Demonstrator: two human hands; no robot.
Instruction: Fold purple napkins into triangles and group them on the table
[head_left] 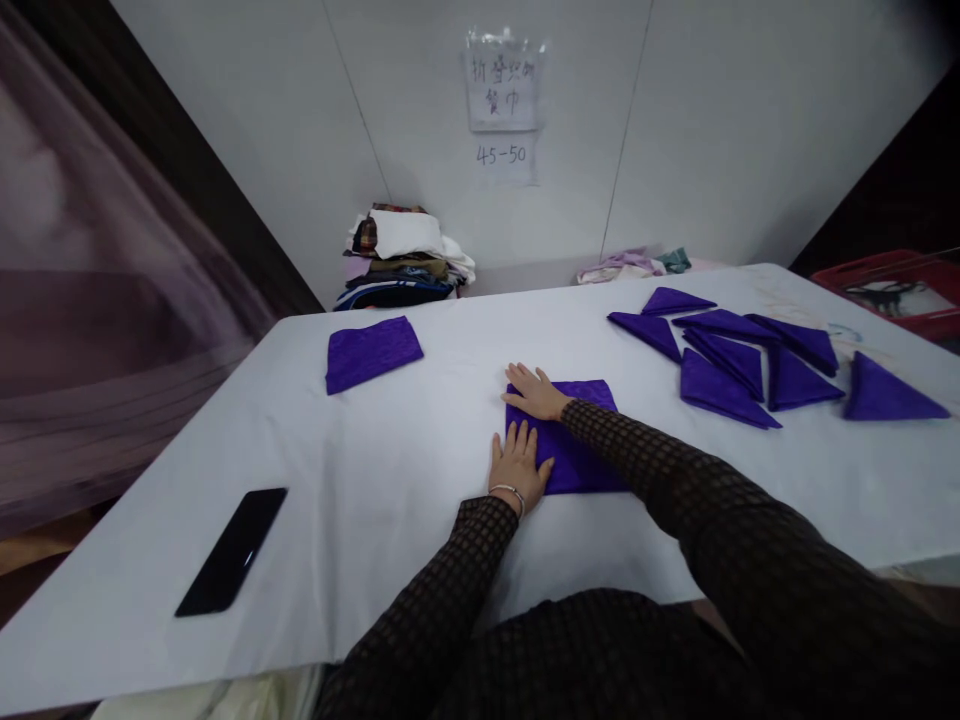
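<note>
A purple cloth napkin (577, 460), folded to a rectangle, lies flat on the white-covered table in front of me. My left hand (519, 468), with a bracelet at the wrist, rests flat on its near left edge, fingers spread. Just beyond, my right hand (537, 393) lies flat across the far left corner, fingers stretched out to the left. Part of the napkin is hidden under my right forearm. Another folded purple napkin (373, 354) lies apart at the far left. To the right are several purple napkins folded into triangles (724, 388), some overlapping.
A black phone (232, 552) lies on the table (390, 500) at the left. Behind the far edge are a stack of folded clothes (409, 255) and more fabric (626, 264). A red basket (900, 285) stands at the right; a handwritten sign (504, 95) hangs on the wall.
</note>
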